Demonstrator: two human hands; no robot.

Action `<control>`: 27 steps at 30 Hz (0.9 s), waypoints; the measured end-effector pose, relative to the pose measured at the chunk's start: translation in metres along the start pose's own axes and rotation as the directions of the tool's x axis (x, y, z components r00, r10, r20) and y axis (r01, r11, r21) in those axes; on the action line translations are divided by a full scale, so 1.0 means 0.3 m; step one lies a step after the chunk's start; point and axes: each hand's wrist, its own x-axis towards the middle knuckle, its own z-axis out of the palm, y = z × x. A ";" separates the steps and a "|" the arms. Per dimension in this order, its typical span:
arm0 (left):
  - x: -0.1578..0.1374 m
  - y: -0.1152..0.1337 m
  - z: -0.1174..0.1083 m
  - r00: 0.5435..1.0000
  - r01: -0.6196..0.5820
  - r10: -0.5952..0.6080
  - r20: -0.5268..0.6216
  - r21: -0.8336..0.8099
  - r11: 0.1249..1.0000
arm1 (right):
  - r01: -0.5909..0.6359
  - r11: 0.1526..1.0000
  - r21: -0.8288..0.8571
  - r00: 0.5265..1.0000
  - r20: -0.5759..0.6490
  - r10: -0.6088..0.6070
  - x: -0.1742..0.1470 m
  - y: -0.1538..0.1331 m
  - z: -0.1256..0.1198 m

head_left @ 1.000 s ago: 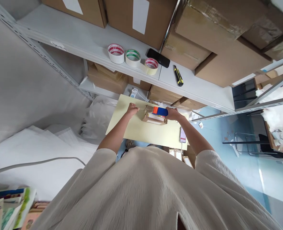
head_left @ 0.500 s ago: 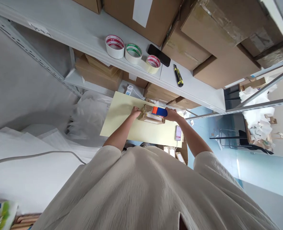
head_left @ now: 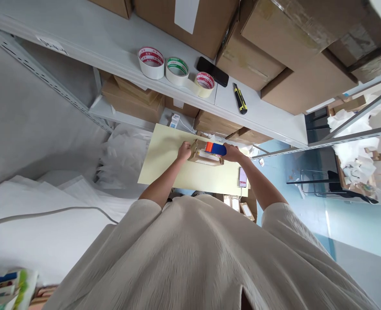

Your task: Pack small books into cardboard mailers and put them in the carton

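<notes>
A small brown cardboard box (head_left: 205, 160) lies on the pale yellow tabletop (head_left: 164, 165). My right hand (head_left: 231, 153) is closed round a tape dispenser (head_left: 216, 149) with a blue body and an orange front end. The dispenser is over the top of the box, its orange end pointing left. At the box's left end is my left hand (head_left: 184, 151), its fingers curled in against the cardboard. The exact grip of those fingertips is too small to make out.
Above the tabletop runs a grey shelf (head_left: 113, 51) with tape rolls (head_left: 176, 71), a black phone (head_left: 212, 72), a yellow-black utility knife (head_left: 240, 99) and large cartons (head_left: 184, 21). A lit phone (head_left: 242, 177) lies at the table's right end. White packing material (head_left: 122, 150) is at left.
My left hand has shifted slightly up and right along the box's left end, its fingers more curled. My right hand keeps the dispenser over the box. The view has tilted a little.
</notes>
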 end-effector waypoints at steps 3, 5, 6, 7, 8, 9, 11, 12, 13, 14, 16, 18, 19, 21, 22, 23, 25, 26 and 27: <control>-0.010 0.061 -0.032 0.979 -0.203 0.200 0.036 0.135 0.970 | 0.023 0.999 0.026 0.999 -0.025 -0.022 -0.004 0.002 0.001; -0.016 0.106 -0.045 0.928 -0.360 0.312 0.203 0.278 0.891 | 0.040 0.998 0.039 0.998 -0.044 -0.039 -0.009 0.002 -0.003; -0.020 0.122 -0.049 0.900 -0.413 0.317 0.298 0.352 0.840 | 0.047 0.998 0.040 0.998 -0.045 -0.045 -0.011 0.002 -0.006; -0.026 0.133 -0.052 0.876 -0.448 0.294 0.382 0.421 0.789 | 0.052 0.998 0.037 0.998 -0.039 -0.051 -0.013 0.002 -0.011; -0.031 0.137 -0.053 0.858 -0.470 0.259 0.443 0.479 0.741 | 0.058 0.998 0.030 0.998 -0.030 -0.057 -0.015 0.001 -0.016; -0.037 0.136 -0.054 0.847 -0.486 0.228 0.481 0.525 0.699 | 0.067 0.998 0.022 0.998 -0.019 -0.066 -0.017 0.001 -0.023; -0.048 0.120 -0.055 0.836 -0.509 0.205 0.509 0.578 0.638 | 0.089 0.996 0.002 0.996 0.001 -0.089 -0.019 0.001 -0.037; -0.051 0.110 -0.056 0.835 -0.516 0.208 0.509 0.593 0.618 | 0.100 0.995 -0.008 0.995 0.010 -0.100 -0.020 0.002 -0.045; -0.052 0.100 -0.057 0.835 -0.520 0.213 0.507 0.604 0.604 | 0.106 0.994 -0.018 0.994 0.020 -0.106 -0.022 0.003 -0.052; -0.051 0.092 -0.057 0.836 -0.522 0.216 0.504 0.613 0.592 | 0.109 0.994 -0.027 0.994 0.028 -0.108 -0.023 0.005 -0.058; -0.046 0.084 -0.055 0.840 -0.520 0.208 0.501 0.632 0.575 | 0.110 0.993 -0.036 0.993 0.043 -0.108 -0.029 0.012 -0.067; -0.038 0.083 -0.051 0.843 -0.514 0.192 0.502 0.648 0.562 | 0.112 0.993 -0.034 0.992 0.053 -0.110 -0.036 0.021 -0.070; -0.035 0.085 -0.049 0.845 -0.511 0.186 0.501 0.655 0.557 | 0.113 0.993 -0.031 0.992 0.058 -0.111 -0.040 0.026 -0.069; -0.034 0.090 -0.046 0.850 -0.505 0.180 0.495 0.667 0.548 | 0.116 0.993 -0.025 0.992 0.062 -0.114 -0.045 0.035 -0.064; -0.035 0.093 -0.046 0.852 -0.503 0.179 0.493 0.672 0.543 | 0.117 0.993 -0.021 0.991 0.063 -0.116 -0.047 0.040 -0.061; -0.037 0.095 -0.046 0.853 -0.502 0.178 0.490 0.677 0.538 | 0.120 0.993 -0.015 0.991 0.063 -0.119 -0.049 0.044 -0.059; -0.045 0.102 -0.047 0.856 -0.497 0.172 0.487 0.688 0.529 | 0.130 0.991 -0.007 0.990 0.063 -0.130 -0.053 0.053 -0.058; -0.049 0.106 -0.048 0.857 -0.495 0.167 0.487 0.692 0.525 | 0.134 0.991 -0.006 0.989 0.063 -0.133 -0.057 0.058 -0.060; -0.053 0.110 -0.048 0.859 -0.492 0.162 0.485 0.697 0.521 | 0.136 0.991 -0.008 0.989 0.062 -0.135 -0.062 0.063 -0.063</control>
